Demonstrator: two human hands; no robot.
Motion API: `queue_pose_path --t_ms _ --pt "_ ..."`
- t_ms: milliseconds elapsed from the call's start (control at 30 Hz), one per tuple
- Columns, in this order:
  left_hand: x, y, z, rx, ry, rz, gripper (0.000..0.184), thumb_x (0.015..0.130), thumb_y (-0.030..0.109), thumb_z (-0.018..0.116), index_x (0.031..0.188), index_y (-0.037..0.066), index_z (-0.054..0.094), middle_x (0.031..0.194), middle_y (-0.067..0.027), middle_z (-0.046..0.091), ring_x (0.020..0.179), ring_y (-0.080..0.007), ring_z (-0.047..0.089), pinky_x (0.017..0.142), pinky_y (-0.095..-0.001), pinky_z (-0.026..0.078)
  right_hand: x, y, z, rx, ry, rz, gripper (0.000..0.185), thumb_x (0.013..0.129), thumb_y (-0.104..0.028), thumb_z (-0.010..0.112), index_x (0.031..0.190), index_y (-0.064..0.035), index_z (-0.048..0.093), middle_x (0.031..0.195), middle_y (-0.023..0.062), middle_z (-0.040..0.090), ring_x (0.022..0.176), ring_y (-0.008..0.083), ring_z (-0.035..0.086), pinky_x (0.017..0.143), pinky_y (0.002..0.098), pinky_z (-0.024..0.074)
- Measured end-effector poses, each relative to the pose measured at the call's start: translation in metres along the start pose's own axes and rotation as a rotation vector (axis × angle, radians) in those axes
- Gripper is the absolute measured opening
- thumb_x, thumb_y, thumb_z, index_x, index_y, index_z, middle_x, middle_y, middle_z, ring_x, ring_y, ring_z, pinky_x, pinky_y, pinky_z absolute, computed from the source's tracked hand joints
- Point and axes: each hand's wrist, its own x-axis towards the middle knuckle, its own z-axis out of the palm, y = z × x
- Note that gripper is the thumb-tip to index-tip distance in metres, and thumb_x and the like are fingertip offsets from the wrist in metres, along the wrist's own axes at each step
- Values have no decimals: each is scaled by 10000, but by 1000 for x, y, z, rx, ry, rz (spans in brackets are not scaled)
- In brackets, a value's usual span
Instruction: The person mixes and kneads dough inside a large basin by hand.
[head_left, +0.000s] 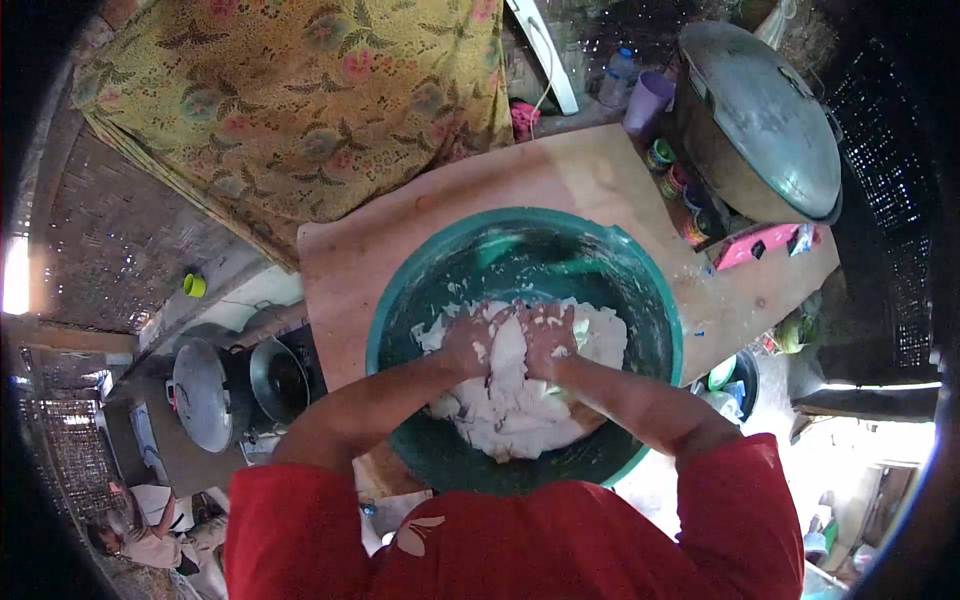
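Observation:
A large green basin [668, 290] stands on the table in front of me, its inner wall smeared with white. Inside lies a mass of white dough [500, 425], lumpy and torn at the edges. My left hand [468, 342] is pressed into the dough, its fingers curled into it and flecked with white. Close beside it, my right hand [549, 340] grips the dough in the same way. A ridge of dough rises between the two hands. Dough partly covers the fingertips of both.
Under the basin is a wooden tabletop [340, 280]. A big lidded pot [765, 120], a purple cup [650, 95] and a water bottle [617, 75] stand at the back right. Left are a flowered cloth [300, 100], another pot [205, 395] and a wok [278, 380]. A person [150, 548] is at lower left.

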Motion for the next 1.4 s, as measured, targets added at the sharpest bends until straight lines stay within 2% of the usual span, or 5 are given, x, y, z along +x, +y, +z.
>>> queue_pose_path --t_ms 100,233,700,933,1400 --pt "46 -15 28 -84 290 -35 490 697 389 583 1123 152 537 913 -157 622 854 -326 614 756 -430 485 40 21 11 -37 -21 24 862 634 -303 676 1361 -92 264 1265 139 450 1173 307 428 950 546 300" --pt "89 -43 48 -144 307 -75 438 701 381 581 1063 135 574 883 -177 620 866 -311 613 754 -431 484 91 43 15 70 -70 121 821 556 -270 726 1296 -192 377 1045 109 610 922 311 601 766 513 489" --pt "-127 42 32 -291 260 378 694 653 490 629 1176 81 426 1079 -224 546 1088 -372 481 831 -514 398 -163 0 -27 179 175 -476 678 685 -294 643 1289 -129 382 1279 174 371 1182 336 388 931 453 384" --pt "-107 88 -2 -76 -43 87 668 587 506 678 1110 125 510 958 -123 603 913 -309 580 698 -477 423 -145 -30 -5 184 -98 -57 715 712 -330 630 1326 -133 322 1247 217 382 1093 433 424 919 451 392" --pt "71 3 111 -539 668 204 170 709 244 575 812 118 626 772 -93 638 758 -217 630 665 -329 503 20 18 60 186 225 36 936 624 -208 674 1387 -168 133 1338 267 281 1078 383 494 854 401 459"
